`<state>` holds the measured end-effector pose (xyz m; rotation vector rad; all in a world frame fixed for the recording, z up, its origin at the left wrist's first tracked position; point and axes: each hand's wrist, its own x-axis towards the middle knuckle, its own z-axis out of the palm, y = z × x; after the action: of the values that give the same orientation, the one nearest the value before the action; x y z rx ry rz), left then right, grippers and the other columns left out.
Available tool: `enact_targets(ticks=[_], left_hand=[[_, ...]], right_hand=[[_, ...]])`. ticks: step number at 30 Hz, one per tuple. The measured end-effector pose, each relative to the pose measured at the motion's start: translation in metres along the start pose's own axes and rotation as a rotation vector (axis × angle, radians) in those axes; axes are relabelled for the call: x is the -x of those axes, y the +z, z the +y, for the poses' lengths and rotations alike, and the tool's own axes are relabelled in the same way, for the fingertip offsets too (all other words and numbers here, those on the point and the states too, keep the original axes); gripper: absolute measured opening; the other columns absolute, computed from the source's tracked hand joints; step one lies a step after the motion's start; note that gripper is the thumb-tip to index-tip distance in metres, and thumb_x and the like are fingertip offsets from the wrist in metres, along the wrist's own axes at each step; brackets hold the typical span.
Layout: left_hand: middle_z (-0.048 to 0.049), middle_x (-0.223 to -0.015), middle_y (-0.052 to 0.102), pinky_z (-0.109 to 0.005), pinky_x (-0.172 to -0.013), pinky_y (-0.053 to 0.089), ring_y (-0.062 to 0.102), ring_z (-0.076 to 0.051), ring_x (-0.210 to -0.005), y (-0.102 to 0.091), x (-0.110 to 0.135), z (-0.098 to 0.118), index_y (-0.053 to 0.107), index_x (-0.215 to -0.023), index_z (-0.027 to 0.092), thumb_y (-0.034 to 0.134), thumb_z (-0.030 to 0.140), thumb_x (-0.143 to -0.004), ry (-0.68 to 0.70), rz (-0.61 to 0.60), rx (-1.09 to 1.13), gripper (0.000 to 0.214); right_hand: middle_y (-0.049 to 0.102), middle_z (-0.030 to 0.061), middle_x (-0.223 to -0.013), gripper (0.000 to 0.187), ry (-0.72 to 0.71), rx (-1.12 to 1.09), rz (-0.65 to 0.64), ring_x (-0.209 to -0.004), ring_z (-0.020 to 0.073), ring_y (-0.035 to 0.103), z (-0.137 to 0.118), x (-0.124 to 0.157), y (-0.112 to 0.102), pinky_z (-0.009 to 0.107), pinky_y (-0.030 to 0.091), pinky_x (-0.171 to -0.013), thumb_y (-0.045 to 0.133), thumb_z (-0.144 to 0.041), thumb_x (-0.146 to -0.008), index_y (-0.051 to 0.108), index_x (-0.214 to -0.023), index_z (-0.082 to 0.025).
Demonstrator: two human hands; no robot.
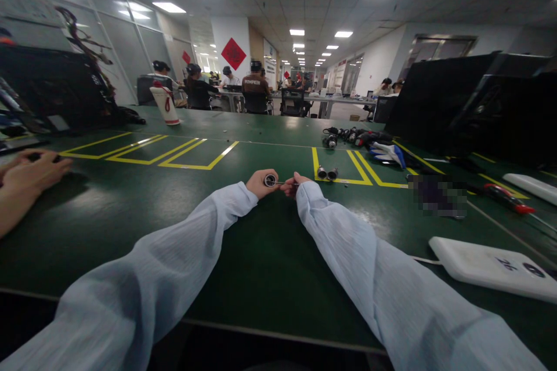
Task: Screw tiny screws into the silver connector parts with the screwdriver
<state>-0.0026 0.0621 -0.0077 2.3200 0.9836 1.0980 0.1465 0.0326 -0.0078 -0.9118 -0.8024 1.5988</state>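
My left hand [260,183] is closed around a short round metal cylinder [270,180], whose open dark end faces me. Close beside it on the right, my right hand [295,184] pinches a thin metal rod [282,183] that reaches towards the cylinder's rim. Whether the rod's tip is inside or only touching, I cannot tell. Two similar metal cylinders [327,174] rest on the green table, to the right of my right hand, by the yellow tape.
Another person's hands [37,171] are at the left edge. A pile of dark metal parts [343,137] and a glove [387,153] lie at the back right. A white power bank [496,266], a red screwdriver [508,197] and a paper cup [165,105] are on the table [243,266].
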Motion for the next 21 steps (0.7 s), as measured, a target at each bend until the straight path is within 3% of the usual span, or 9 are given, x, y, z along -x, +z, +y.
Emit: enact_targets(ticks=[8, 15, 21], left_hand=[[0.0027, -0.056, 0.048, -0.021, -0.051, 0.035, 0.043, -0.009, -0.053, -0.003, -0.001, 0.005, 0.052, -0.064, 0.013, 0.059, 0.048, -0.062, -0.059, 0.007, -0.102, 0.035], [0.0025, -0.055, 0.049, -0.021, -0.052, 0.036, 0.044, -0.01, -0.053, -0.002, 0.0, 0.008, 0.057, -0.068, 0.013, 0.048, 0.043, -0.073, -0.048, -0.012, -0.109, 0.032], [0.0002, -0.061, 0.054, -0.022, -0.056, 0.039, 0.048, -0.011, -0.058, 0.004, 0.004, 0.011, 0.059, -0.071, 0.013, 0.045, 0.036, -0.076, 0.018, -0.039, -0.158, 0.027]], right_hand=[[0.055, 0.0002, -0.037, 0.038, -0.051, -0.038, 0.062, -0.032, 0.0075, 0.046, -0.005, 0.003, -0.01, 0.019, 0.039, -0.038, 0.043, -0.027, -0.084, 0.049, -0.049, -0.015], [0.045, -0.0033, -0.028, 0.042, -0.086, -0.075, 0.137, -0.027, 0.0075, 0.036, -0.006, -0.004, -0.016, 0.021, 0.029, -0.032, 0.049, -0.035, -0.08, 0.04, -0.043, -0.018], [0.031, -0.0045, -0.021, 0.054, -0.104, -0.149, 0.115, -0.021, 0.007, 0.025, -0.01, -0.001, -0.025, 0.022, 0.022, -0.031, 0.027, -0.035, -0.089, 0.031, -0.037, -0.019]])
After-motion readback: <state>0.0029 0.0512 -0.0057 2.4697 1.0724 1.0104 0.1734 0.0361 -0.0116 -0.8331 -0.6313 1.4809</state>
